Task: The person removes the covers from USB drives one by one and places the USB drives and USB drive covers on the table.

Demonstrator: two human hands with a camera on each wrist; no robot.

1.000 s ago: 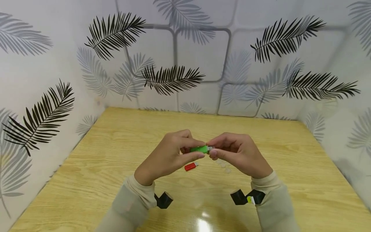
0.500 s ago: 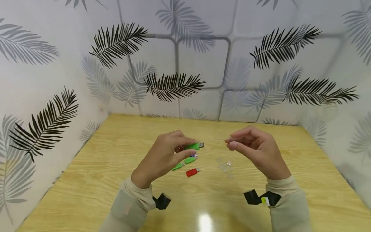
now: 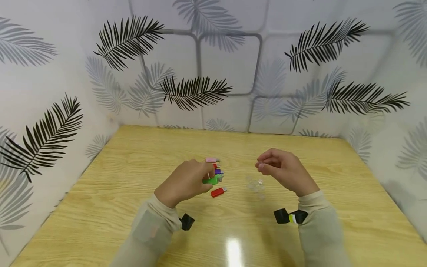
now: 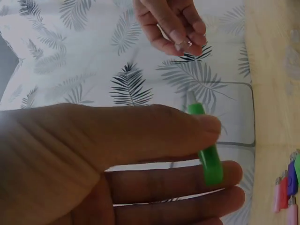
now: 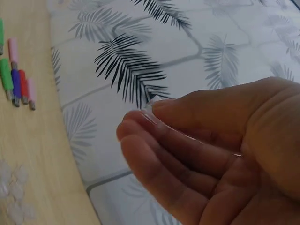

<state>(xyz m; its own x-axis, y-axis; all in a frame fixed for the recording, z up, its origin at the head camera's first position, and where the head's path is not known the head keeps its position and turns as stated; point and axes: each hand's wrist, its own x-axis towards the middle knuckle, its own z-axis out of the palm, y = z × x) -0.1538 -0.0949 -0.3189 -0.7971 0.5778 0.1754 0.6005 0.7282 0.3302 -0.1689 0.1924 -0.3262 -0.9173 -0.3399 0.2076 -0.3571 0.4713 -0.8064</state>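
Observation:
In the left wrist view, my left hand (image 3: 186, 181) pinches a green USB stick (image 4: 212, 164) between thumb and fingers, its metal plug pointing away from the palm. Seen from the head, that hand is low over a group of USB sticks and partly covers them. My right hand (image 3: 285, 171) is raised to the right, thumb and fingertips pinching a small clear plastic cap (image 5: 151, 104). Around the left fingers lie a pink USB stick (image 3: 211, 160), a purple USB stick (image 3: 218, 171) and a red one mostly hidden. A separate red USB stick (image 3: 217, 192) lies nearer the body.
Several clear plastic caps (image 3: 256, 186) lie loose on the wooden table (image 3: 320, 230), below and left of the right hand. A wall with leaf patterns (image 3: 227, 111) rises behind the table's back edge. Each wrist wears a black camera mount (image 3: 186, 221).
My hands, together at the green USB stick a second ago, have parted. The right hand moved right with the clear cap; the left hand came down leftward over the grouped sticks.

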